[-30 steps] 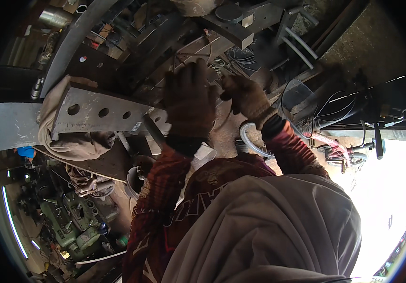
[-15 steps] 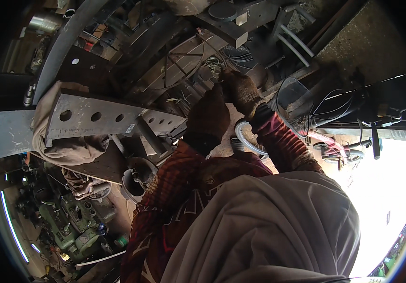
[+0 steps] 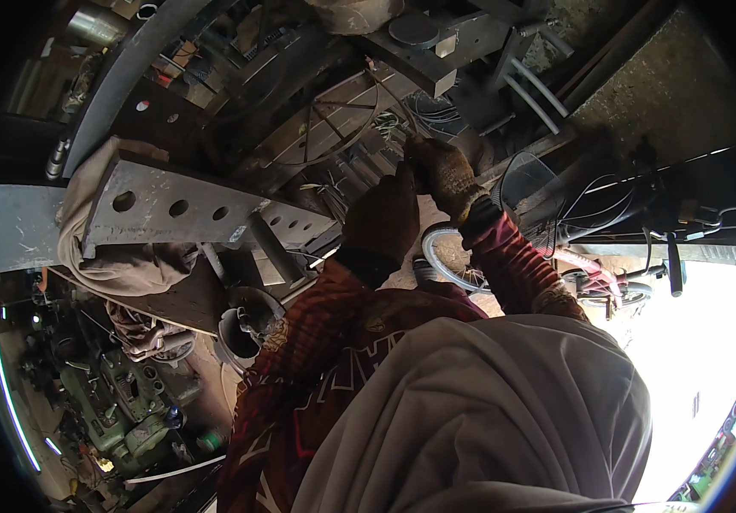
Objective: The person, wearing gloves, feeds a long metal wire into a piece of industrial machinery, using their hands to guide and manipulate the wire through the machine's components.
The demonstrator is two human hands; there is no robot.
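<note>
My left hand, in a dark glove, is raised in front of my chest with its fingers closed. Close against it, slightly farther and to the right, is my right hand in a tan knitted glove, also curled shut. The fingertips of both hands meet in shadow, so whatever they hold is hidden or too dark to name. Beyond them lie a thin metal ring with spokes and several dark metal bars. A dark mesh piece is beside my right wrist.
On the left, a steel beam with round holes lies over a beige cloth. Green machinery stands lower left. A bicycle wheel is below my right hand, and a red bicycle stands near the bright opening.
The view has shifted slightly. My two hands remain close together and closed, appearing a little lower in the picture; the right wrist has turned slightly.
</note>
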